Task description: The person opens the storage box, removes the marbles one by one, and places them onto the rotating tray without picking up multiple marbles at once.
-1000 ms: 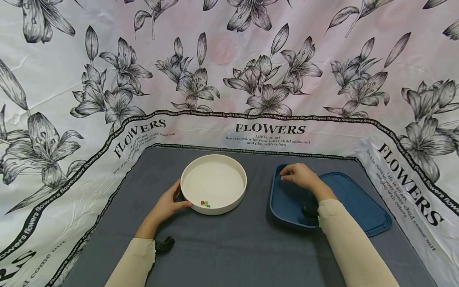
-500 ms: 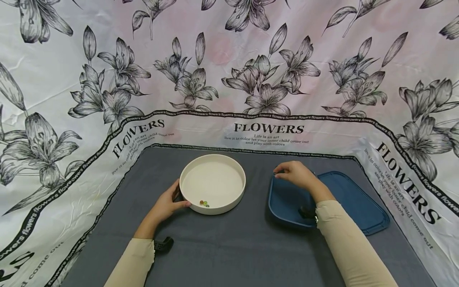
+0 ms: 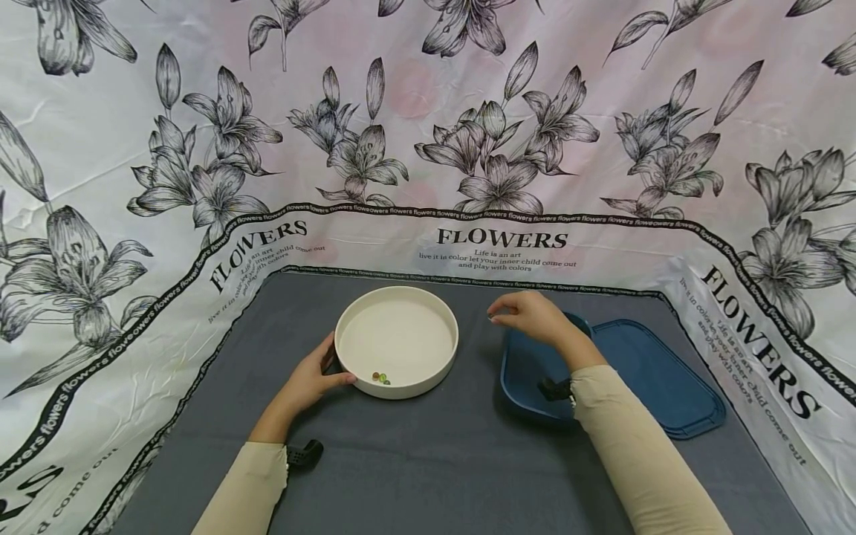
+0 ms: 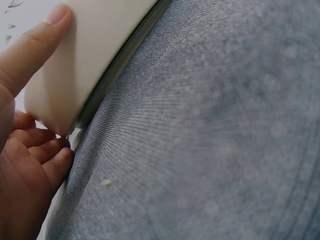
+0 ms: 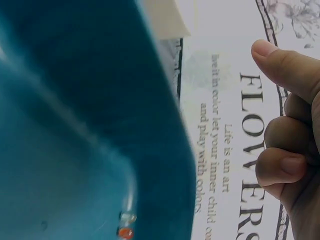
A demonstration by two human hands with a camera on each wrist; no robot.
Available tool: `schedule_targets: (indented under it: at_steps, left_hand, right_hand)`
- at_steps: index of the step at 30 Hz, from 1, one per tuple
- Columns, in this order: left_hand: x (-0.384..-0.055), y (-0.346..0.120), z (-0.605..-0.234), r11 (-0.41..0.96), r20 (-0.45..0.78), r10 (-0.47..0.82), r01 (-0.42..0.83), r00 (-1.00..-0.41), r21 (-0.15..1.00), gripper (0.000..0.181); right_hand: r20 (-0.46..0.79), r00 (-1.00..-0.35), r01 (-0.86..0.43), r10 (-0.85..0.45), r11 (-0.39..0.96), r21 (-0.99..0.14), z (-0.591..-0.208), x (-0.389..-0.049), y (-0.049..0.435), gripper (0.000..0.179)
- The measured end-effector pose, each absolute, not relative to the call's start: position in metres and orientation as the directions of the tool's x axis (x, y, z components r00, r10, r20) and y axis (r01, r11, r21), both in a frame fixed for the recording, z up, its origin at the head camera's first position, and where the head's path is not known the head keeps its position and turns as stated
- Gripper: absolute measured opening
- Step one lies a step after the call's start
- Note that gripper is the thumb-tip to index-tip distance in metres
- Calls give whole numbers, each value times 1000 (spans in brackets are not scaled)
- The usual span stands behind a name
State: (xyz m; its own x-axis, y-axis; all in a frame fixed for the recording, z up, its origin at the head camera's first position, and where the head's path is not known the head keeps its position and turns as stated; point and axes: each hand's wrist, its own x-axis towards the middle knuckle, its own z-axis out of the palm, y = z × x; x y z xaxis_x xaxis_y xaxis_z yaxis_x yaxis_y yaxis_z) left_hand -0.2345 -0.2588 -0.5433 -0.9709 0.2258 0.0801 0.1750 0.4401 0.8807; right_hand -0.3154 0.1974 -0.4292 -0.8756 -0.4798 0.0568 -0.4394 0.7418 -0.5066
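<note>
A round cream tray [image 3: 401, 334] with a raised rim stands on the table, several small glass marbles [image 3: 381, 378] lying near its front wall. My left hand [image 3: 310, 383] holds the tray's left side, the thumb on its outer wall and the curled fingers [image 4: 52, 155] against it further round. Beyond the left rim of a blue box [image 3: 511, 390], my right hand [image 3: 528, 316] is raised. Its thumb and index finger pinch something tiny, apparently a marble, mostly hidden by the fingertips. Inside the blue box, a clear marble [image 5: 128, 218] and an orange marble [image 5: 125, 232] lie in a corner.
The box's blue lid [image 3: 658, 379] lies flat to the right of the box. Grey cloth [image 3: 428, 461] covers the table, and a flower-printed white curtain [image 3: 501, 245] rises at the back and sides. Black wrist cameras [image 3: 306, 455] jut from both wrists.
My right hand has risen out of the blue box and moved left past its rim, toward the cream tray. The left hand and the tray stay in place.
</note>
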Motion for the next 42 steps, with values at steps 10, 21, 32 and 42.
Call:
schedule_targets:
  at_steps: [10,21,32,42]
  left_hand:
    - [-236,-259,-547,432,77,223,169,-972,886,116]
    - [-235,-260,-546,450,73,224,170,-972,877,119]
    - [-235,-261,-543,465,63,216,159,-974,871,121]
    - [-235,-258,-543,458,68,221,165,-973,874,119]
  right_hand:
    - [62,-837,-493,-544,698,-519,-420,-323,164,18]
    - [5,-800,-522,-600,691,-500,-416,-337,123,19]
    - [-49,-737,-560,-674,649,-515,-414,-346,82,20]
    - [-105,-706,-563,-700,645,-517,-426,-354,53,26]
